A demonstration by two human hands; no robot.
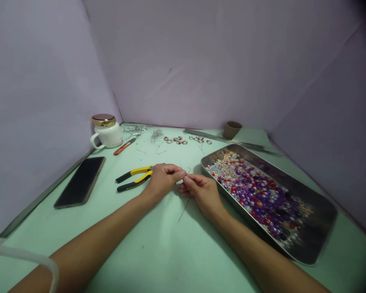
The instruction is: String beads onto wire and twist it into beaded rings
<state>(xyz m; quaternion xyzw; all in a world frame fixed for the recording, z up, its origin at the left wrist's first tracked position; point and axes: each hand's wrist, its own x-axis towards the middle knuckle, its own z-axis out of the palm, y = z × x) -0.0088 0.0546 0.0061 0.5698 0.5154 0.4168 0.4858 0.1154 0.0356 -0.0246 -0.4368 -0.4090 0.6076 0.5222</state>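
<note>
My left hand (163, 179) and my right hand (201, 191) meet over the pale green table (158, 244), fingertips pinched together on a thin metal wire (186, 171) that curls up between them. Its other end seems to trail down onto the table toward me. Yellow-and-black pliers (134, 178) lie just left of my left hand. A metal tray (320, 207) of purple, red and white beads (256, 191) sits right beside my right hand.
A black phone (81, 182) lies at the left. Behind it stand a white mug with a gold lid (106, 131) and orange snips (124, 146). Wire scraps and finished bead links (178, 140) lie at the back, with a brown cup (231, 129) and long wires (232, 141). Purple walls enclose the table.
</note>
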